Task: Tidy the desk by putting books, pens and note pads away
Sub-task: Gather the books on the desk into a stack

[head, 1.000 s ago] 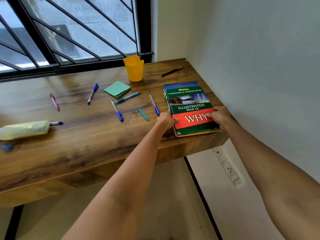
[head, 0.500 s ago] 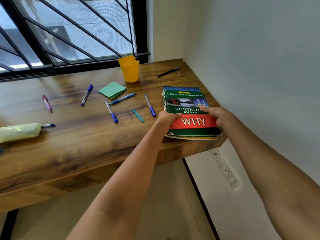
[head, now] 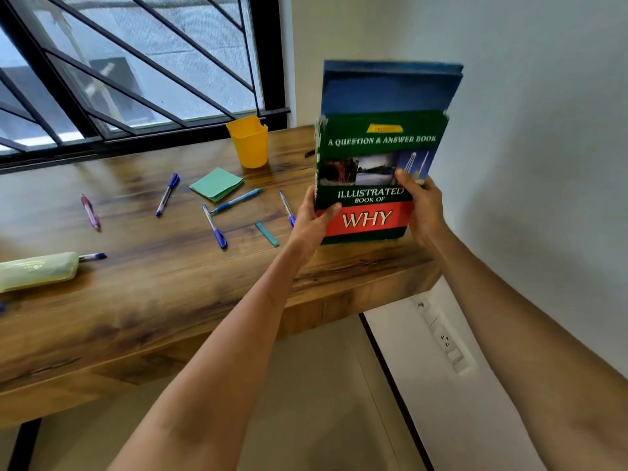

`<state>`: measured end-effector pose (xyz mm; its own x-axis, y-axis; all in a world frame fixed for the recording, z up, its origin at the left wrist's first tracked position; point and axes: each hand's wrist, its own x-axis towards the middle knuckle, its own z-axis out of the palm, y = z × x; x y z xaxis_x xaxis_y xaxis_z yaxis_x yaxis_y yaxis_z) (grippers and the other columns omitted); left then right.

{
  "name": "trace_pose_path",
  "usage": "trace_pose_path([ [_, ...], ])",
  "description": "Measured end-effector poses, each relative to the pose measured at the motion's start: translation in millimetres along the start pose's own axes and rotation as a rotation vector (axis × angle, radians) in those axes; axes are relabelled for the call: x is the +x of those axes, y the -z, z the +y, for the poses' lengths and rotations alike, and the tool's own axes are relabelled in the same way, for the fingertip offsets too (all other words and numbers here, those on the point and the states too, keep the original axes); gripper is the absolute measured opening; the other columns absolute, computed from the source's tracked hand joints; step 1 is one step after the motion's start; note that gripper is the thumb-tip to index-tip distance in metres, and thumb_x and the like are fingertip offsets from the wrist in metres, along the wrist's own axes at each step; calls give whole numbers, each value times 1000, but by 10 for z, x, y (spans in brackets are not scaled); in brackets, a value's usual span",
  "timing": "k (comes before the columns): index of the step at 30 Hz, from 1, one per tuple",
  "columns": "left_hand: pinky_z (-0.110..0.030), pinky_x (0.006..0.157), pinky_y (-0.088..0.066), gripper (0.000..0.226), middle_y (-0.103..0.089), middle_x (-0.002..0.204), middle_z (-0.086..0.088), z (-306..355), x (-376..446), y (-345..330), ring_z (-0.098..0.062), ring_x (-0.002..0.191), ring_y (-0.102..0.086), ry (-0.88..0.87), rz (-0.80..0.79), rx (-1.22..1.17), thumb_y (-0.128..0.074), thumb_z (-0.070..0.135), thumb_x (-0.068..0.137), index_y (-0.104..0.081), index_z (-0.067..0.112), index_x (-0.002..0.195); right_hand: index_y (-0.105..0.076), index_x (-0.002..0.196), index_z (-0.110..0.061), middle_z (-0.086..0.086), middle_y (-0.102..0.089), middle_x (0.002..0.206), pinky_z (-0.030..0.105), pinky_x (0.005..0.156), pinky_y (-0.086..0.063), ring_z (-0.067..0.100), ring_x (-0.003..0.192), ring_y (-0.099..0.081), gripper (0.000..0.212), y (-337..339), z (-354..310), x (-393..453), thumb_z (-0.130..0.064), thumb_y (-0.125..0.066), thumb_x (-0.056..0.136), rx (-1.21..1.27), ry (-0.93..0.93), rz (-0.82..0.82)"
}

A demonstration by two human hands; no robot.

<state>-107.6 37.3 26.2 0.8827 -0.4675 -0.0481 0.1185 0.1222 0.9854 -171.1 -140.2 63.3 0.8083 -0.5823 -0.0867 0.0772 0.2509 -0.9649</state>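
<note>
A green and red book [head: 373, 141] stands nearly upright above the desk's right end, with a blue book [head: 387, 90] behind it sticking out at the top. My left hand [head: 311, 219] grips the stack's lower left edge and my right hand [head: 423, 205] grips its right side, thumb on the cover. Several blue pens lie loose on the wooden desk [head: 153, 294], among them a pen [head: 214, 226] at the centre and a pen [head: 167, 194] further left. A green note pad [head: 216, 184] lies near a yellow cup [head: 249, 141].
A pink pen [head: 90, 212] lies at the left, and a pale green pencil case [head: 37, 270] with a pen [head: 92, 256] at its end. A small teal piece [head: 267, 233] sits near my left wrist. A barred window runs behind; a white wall stands on the right.
Both hands have lifted the two books off the desk and tilted them up to nearly vertical. The pens, pad and cup have stayed put.
</note>
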Motion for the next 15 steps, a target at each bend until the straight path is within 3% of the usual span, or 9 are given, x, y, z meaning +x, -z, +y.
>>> trace_pose_path([
  [3, -35, 84, -57, 28, -59, 121, -9, -187, -67, 6, -23, 107, -63, 5, 18, -25, -52, 15, 97, -43, 26, 121, -57, 93, -19, -4, -74, 78, 36, 71, -58, 16, 69, -72, 17, 50, 198, -53, -25, -70, 85, -86, 9, -17],
  [7, -38, 84, -57, 24, -61, 111, -1, -148, -54, -45, -17, 98, -65, 5, 55, -21, -50, 15, 98, -42, 30, 115, -55, 102, -20, 2, -72, 91, 39, 77, -59, 20, 78, -72, 24, 17, 262, -38, -33, -67, 87, -154, 14, -1],
  [10, -45, 83, -58, 26, -64, 111, -2, -114, 44, -107, -21, 97, -68, 100, 165, -27, -55, 19, 96, -44, 27, 118, -55, 109, -14, 0, -70, 84, 34, 70, -60, 14, 67, -71, 33, -65, 176, 72, -36, -66, 87, -241, -37, 60],
  [13, -46, 76, -60, 33, -67, 113, -8, -88, 141, -155, -24, 90, -70, 259, 258, -62, -64, 20, 91, -48, 21, 119, -58, 112, -6, 1, -68, 80, 19, 46, -51, 11, 58, -64, 34, -104, 88, 220, -30, -65, 89, -375, -117, 114],
  [15, -39, 69, -59, 36, -68, 111, -9, -81, 190, -152, -23, 85, -69, 373, 280, 3, -68, 20, 88, -50, 14, 118, -55, 117, -3, 8, -67, 95, 23, 53, -50, 16, 66, -63, 39, -102, 82, 307, -25, -69, 87, -459, -164, 158],
])
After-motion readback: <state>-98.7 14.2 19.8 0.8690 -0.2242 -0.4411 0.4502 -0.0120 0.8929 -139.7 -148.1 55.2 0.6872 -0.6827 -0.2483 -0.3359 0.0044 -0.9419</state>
